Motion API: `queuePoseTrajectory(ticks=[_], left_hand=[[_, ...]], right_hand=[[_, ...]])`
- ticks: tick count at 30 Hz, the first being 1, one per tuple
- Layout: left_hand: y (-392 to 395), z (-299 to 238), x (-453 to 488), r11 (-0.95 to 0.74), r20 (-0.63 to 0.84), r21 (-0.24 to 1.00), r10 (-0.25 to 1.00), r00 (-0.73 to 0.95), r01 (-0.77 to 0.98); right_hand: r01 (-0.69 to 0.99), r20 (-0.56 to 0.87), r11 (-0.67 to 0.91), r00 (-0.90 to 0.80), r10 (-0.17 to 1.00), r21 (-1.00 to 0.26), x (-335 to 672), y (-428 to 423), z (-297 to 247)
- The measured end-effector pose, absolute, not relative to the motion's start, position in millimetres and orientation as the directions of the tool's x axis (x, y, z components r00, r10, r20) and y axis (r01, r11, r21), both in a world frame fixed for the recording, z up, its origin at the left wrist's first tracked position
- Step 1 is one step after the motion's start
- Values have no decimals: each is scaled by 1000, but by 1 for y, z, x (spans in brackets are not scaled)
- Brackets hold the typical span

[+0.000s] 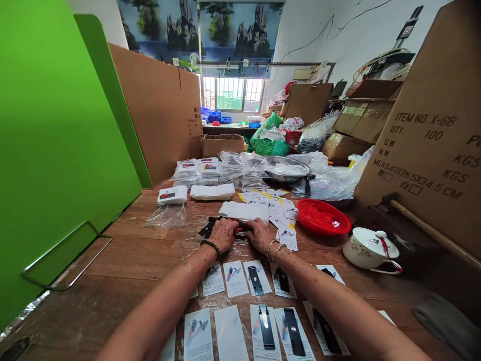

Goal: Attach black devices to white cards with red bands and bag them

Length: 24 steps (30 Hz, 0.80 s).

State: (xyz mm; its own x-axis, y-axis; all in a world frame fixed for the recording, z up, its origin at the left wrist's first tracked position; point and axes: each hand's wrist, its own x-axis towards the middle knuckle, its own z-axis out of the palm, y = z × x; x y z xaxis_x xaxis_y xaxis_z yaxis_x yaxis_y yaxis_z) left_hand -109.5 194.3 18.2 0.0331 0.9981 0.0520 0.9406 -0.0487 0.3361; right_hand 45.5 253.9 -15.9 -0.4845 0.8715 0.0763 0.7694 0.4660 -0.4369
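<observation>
Both my hands rest on a small pile of flat black pieces [208, 228] in the middle of the wooden table [124, 260]. My left hand [222, 234], with a dark bead bracelet at the wrist, covers the left side of the pile. My right hand [259, 234], wearing silver bangles, grips the right side. A red detail shows between the hands. Whether each hand pinches a single piece is hidden by the fingers. Printed white cards [235, 278] lie in rows near me, some with a black strip [255, 280] laid on them.
A red plastic dish [323, 216] and a lidded white cup [370, 249] stand at the right. Stacks of white cards [244, 210], bagged packs [188, 169] and a metal bowl [287, 169] lie farther back. A green panel [56, 140] walls the left, cardboard boxes [432, 145] the right.
</observation>
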Motion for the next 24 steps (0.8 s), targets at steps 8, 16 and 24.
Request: queuePoseTrajectory(ticks=[8,16,24], left_hand=[[171,25,-158,143,84,555,971,-226,820],[132,25,-154,182,4,778,956,-294,601],[72,34,-136,126,-87,985,954,-288,120]], right_hand=[[781,51,427,-456,889,-457,46,260,-18],[756,13,336,-399,917,-562,53,253,-10],[517,-82,160,-413,907,-841,67,236,20]])
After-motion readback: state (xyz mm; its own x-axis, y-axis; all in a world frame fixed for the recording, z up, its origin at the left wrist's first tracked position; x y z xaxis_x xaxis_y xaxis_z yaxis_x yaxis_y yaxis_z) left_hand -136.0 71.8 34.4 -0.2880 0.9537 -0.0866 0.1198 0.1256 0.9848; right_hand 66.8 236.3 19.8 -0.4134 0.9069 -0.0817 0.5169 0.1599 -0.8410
